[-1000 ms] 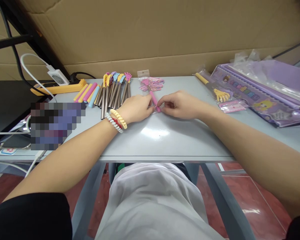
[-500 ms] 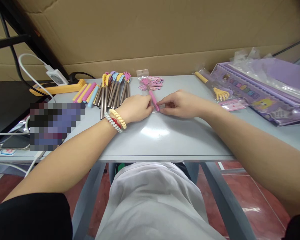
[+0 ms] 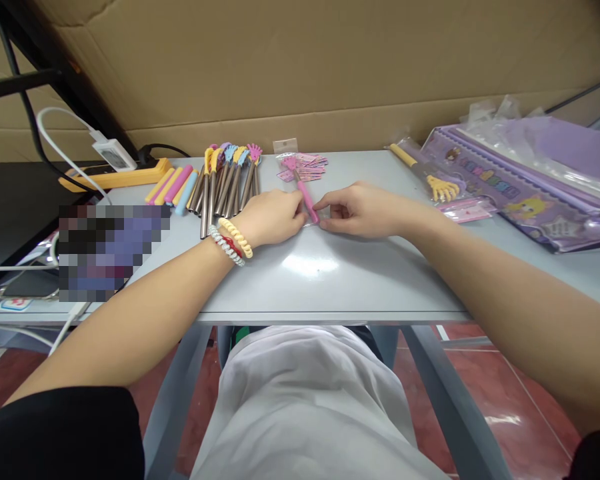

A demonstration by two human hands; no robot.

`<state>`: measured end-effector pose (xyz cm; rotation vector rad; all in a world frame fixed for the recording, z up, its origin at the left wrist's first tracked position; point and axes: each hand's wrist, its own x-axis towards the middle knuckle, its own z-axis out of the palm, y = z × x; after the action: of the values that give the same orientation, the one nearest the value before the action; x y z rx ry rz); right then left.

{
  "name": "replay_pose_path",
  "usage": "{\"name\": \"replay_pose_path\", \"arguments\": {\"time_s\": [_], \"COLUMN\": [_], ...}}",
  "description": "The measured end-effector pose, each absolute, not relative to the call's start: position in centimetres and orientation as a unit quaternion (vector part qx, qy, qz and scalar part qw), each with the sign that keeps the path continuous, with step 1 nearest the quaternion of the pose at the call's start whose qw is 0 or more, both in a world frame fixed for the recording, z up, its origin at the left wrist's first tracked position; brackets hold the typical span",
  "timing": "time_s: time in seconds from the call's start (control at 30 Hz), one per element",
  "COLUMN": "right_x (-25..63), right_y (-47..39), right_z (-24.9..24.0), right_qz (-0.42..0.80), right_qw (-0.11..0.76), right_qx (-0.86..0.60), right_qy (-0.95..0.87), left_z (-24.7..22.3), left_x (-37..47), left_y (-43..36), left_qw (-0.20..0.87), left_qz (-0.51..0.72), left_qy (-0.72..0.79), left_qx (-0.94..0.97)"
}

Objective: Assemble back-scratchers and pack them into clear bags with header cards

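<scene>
A pink scratcher (image 3: 309,201) lies aslant on the counter (image 3: 260,283), between the two hands, its small hand-shaped head at the far end and its handle slanting back toward the person. A clear bag (image 3: 285,146) shows around it, though whether the scratcher is inside or on top is hard to make out. The left hand (image 3: 271,217) comes in from the scratcher's left, palm down with its back turned up, the knuckles bent and the thumb and first finger drawn up against the handle's left side; whether those fingers grasp it or only press it cannot be told. Braided bracelets (image 3: 237,239) circle that wrist. The right hand (image 3: 363,211) reaches in from the scratcher's right, wrist low, the other fingers curled under; its first finger stretches to the handle's side and its thumb points at the near end, their tips parted, so these fingers are released. Both forearms angle in over the counter's front edge. Pink cards (image 3: 313,167) lie just beside the scratcher's head. Left of the scratcher are a bunch of metal scratchers (image 3: 223,190) and, farther out, coloured tubes (image 3: 179,189); well to its right are a yellow scratcher (image 3: 442,189) and a purple packet (image 3: 513,190).
</scene>
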<state>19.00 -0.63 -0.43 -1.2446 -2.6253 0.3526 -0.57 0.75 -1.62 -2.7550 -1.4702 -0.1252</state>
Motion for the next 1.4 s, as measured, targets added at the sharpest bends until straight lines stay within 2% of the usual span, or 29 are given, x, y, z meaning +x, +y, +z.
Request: {"name": "replay_pose_path", "arguments": {"time_s": [0.7, 1.03, 1.4], "right_x": [18.56, 18.66, 18.75], "right_y": [-0.73, -0.64, -0.26], "right_z": [-0.54, -0.06, -0.73], "right_qz": [0.129, 0.167, 0.134], "right_qw": [0.114, 0.09, 0.08], "right_qx": [-0.411, -0.435, -0.427], "right_qy": [-0.895, -0.88, -0.891], "left_z": [-1.6, -1.57, -1.51], "left_x": [-0.46, -0.44, -0.45], "left_y": [0.67, 1.06, 0.58], "left_qw": [0.016, -0.027, -0.004], "left_qz": [-0.032, -0.057, -0.063], "left_qy": [-0.469, -0.483, -0.475], "left_qx": [-0.882, -0.873, -0.878]}}
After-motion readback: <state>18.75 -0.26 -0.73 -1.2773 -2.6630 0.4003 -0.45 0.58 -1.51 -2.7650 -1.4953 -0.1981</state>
